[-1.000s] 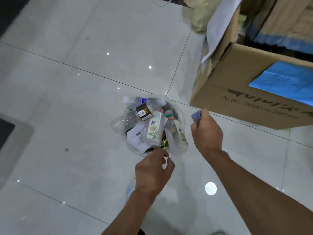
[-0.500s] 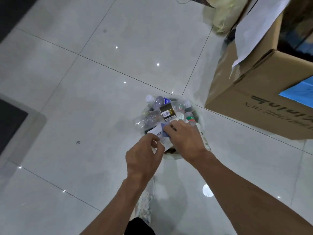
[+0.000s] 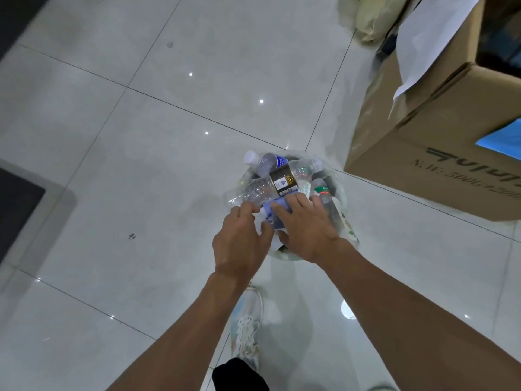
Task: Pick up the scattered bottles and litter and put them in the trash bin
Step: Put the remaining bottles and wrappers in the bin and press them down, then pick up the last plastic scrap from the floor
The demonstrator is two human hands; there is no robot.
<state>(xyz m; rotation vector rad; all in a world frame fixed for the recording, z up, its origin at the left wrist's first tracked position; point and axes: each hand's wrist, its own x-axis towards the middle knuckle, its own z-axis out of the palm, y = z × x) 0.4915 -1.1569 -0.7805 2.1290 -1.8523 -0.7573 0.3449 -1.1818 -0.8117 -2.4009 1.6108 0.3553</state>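
Observation:
A small trash bin (image 3: 342,193) with a clear liner stands on the tiled floor, heaped with litter. On top lies a clear bottle with a black and gold label (image 3: 270,185). Behind it is a white-capped bottle with a blue label (image 3: 265,162), and at the right a bottle with a green and red label (image 3: 324,193). A blue and white packet (image 3: 277,210) rests on the near side of the heap. My right hand (image 3: 306,228) lies over it, fingers pressing it down. My left hand (image 3: 239,241) pinches its white end between thumb and fingers.
A big cardboard box (image 3: 423,153) stands just right of the bin, with a white sheet (image 3: 431,38) and a blue sheet (image 3: 504,139) on it. A pale bag (image 3: 375,18) lies behind. A dark mat (image 3: 17,204) is at far left. My shoe (image 3: 245,334) is below the bin.
My right hand carried the blue packet from beside the box onto the bin's heap. My left hand moved up from the bin's near edge onto the packet.

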